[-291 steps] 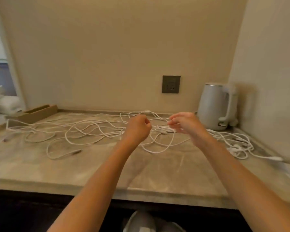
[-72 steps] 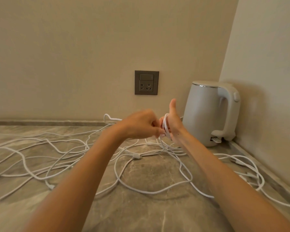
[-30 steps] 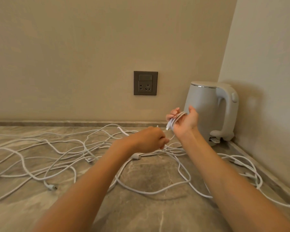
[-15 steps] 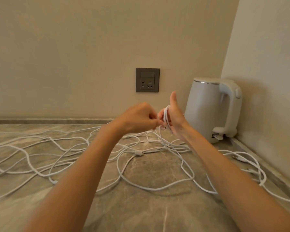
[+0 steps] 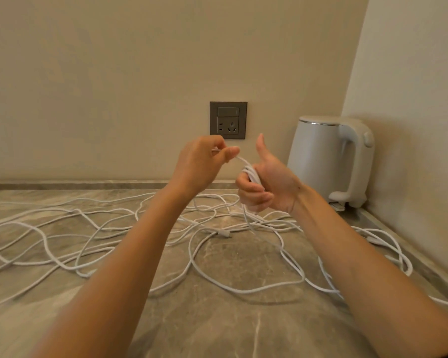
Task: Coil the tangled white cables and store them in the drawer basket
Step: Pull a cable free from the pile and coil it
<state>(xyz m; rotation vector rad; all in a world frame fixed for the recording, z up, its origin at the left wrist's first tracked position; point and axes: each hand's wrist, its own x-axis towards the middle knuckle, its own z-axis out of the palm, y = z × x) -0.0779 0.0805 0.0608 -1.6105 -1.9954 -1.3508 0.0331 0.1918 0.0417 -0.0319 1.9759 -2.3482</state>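
Pulled away toward nine o'clock, my left hand [image 5: 202, 164] pinches the white cable [image 5: 239, 159] taut — my right hand [image 5: 267, 187] grips the coil [image 5: 252, 174], tangle [image 5: 224, 233] on the countertop [image 5: 230, 326] at six — next, I judge, another wrap over.

The white cables [image 5: 224, 233] run off the left and right edges, their far ends unseen. Fingers [image 5: 254, 196] of the right grip [image 5: 267, 182] hide most of the coil [image 5: 251, 174]. One strand is hidden where the left grip [image 5: 199, 166] pinches it.
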